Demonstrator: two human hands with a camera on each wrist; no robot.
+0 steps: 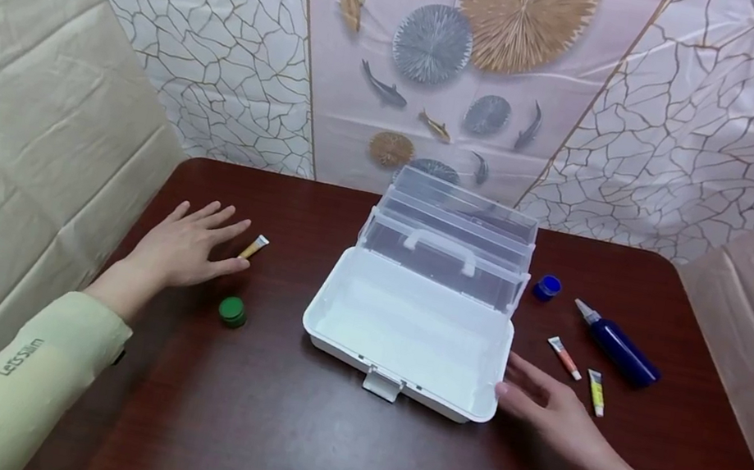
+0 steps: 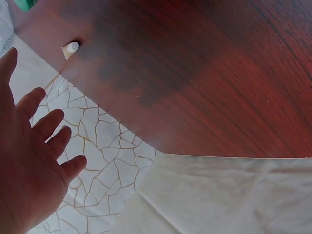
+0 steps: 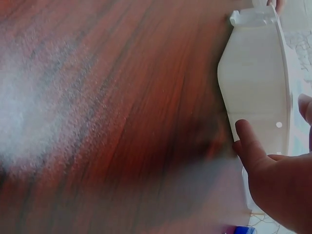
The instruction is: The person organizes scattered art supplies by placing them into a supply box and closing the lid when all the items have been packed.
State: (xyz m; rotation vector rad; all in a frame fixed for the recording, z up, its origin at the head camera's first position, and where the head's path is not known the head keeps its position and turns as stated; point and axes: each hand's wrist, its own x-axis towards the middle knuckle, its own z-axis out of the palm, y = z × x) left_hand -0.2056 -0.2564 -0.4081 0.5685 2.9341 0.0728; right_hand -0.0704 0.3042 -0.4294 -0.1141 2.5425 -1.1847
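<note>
My left hand [image 1: 188, 247] hovers over the left of the table with its fingers spread and nothing in it. Beside its thumb and forefinger lies a small paint tube [image 1: 253, 248] with a yellow-orange label. A green-lidded jar [image 1: 233, 311] stands just nearer to me. At centre sits a white plastic storage box [image 1: 406, 327], its clear lid [image 1: 456, 227] raised and its inside bare. The right hand [image 1: 552, 414] touches the box's right end, fingers fairly straight; in the right wrist view a fingertip [image 3: 242, 127] rests against the box's outer wall.
Right of the box stand a blue jar [image 1: 547, 288] and a dark blue nozzle bottle [image 1: 623, 351] lying on its side. An orange-red tube [image 1: 564, 358] and a yellow tube [image 1: 595, 392] lie by the right hand. Patterned cloth [image 1: 245, 38] hangs behind the table.
</note>
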